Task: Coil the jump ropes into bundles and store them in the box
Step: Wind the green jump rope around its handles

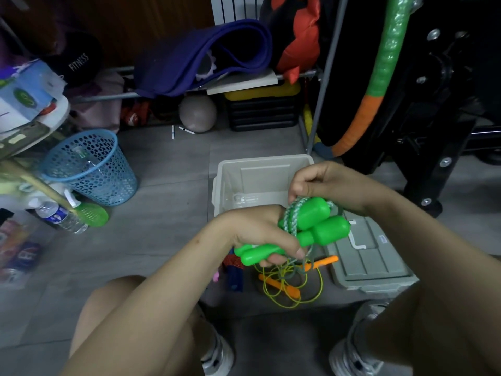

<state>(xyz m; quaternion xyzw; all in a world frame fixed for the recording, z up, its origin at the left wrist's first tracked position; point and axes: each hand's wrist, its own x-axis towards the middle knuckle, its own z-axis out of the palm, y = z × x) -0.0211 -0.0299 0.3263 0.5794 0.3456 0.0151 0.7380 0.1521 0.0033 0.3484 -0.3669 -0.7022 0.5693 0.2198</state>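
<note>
The left hand grips both green handles of one jump rope together, fingers curled round their thin ends, while the thick ends point up and to the right. The right hand pinches the green-and-white braided cord just above the handles, and the cord lies in turns around them — I judge this is the winding step, not yet finished. The bundle is held in the air over the near edge of the grey box, which stands open on the floor; its lid lies beside it on the right. The handles are hard, smooth plastic and light, so they may slip against each other; it is better to hold them at the narrow necks. The braided cord is soft and should keep its turns if pulled tight. On the floor below lies a second rope, orange handles with thin yellow cord — springy, I think, and it may uncoil.
</note>
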